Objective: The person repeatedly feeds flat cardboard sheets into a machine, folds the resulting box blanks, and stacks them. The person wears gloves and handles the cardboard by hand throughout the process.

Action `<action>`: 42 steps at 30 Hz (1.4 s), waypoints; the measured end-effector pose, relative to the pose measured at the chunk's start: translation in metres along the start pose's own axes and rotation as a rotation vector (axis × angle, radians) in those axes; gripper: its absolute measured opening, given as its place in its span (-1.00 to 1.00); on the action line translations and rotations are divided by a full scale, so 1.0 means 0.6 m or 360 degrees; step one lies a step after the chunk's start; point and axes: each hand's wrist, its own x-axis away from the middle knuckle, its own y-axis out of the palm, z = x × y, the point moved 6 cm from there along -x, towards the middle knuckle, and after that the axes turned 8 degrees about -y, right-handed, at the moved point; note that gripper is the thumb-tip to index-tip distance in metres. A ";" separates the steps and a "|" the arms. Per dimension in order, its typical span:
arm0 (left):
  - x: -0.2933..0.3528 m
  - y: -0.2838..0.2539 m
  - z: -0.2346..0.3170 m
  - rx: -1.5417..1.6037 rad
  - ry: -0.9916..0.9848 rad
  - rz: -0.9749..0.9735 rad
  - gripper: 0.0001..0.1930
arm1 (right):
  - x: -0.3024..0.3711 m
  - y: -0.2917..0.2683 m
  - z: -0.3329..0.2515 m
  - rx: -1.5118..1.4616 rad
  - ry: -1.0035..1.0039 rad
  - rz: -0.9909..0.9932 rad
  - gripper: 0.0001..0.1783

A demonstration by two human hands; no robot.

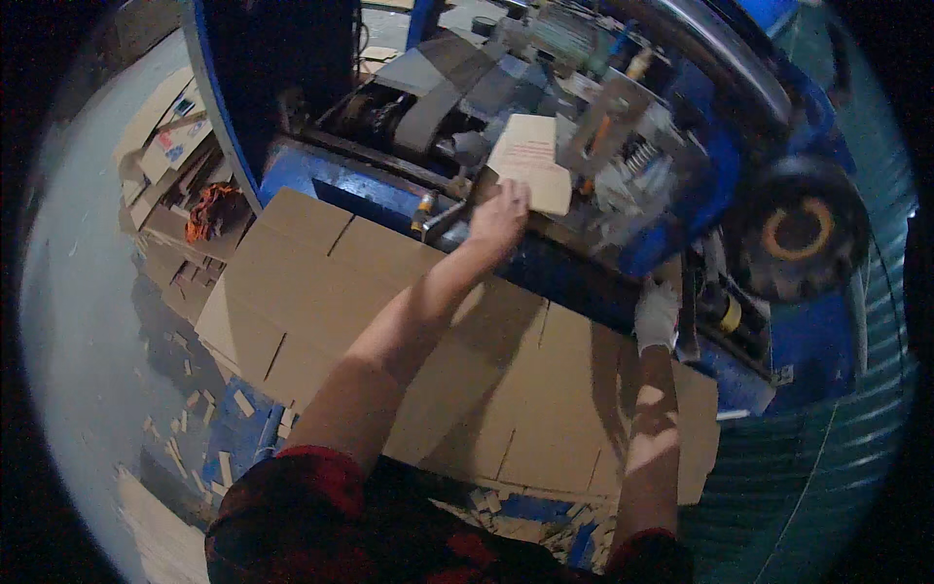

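Observation:
A pale cardboard piece (pixel 533 156) with faint red print is tilted over the front of a blue machine (pixel 370 195). My bare left hand (pixel 500 219) is closed at its lower edge, fingers curled against it. Farther right, my right hand (pixel 659 313) wears a whitish glove and is at the machine's front edge. Its fingertips are blurred and partly hidden, so what they touch cannot be made out. Below both arms lies a large flat brown cardboard sheet (pixel 389 282) with slits along its edges.
A black handwheel with a yellowish ring (pixel 796 232) stands at the machine's right. Stacked cardboard pieces (pixel 156 175) and an orange tangle (pixel 216 209) lie at the left. Small cardboard offcuts (pixel 185 428) litter the floor. Green corrugated sheeting (pixel 827 467) is at the lower right.

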 end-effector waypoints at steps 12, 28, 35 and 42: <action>0.309 -0.241 -0.228 -0.0147 0.0376 0.0447 -0.68 | 0.199 0.006 0.114 -0.0712 -0.0227 0.0364 -0.40; 0.589 -0.273 -0.447 -0.0304 -0.1263 0.0390 0.01 | 0.713 0.126 0.342 -0.2028 0.1477 0.0334 -0.15; 0.582 -0.276 -0.487 -0.0023 -0.1299 0.0485 0.05 | 0.678 0.052 0.317 -0.2499 0.1327 0.0813 -0.04; 0.577 -0.294 -0.446 -0.0001 -0.1247 0.0617 0.06 | 0.665 -0.076 0.320 -0.2207 0.1142 0.1683 -0.26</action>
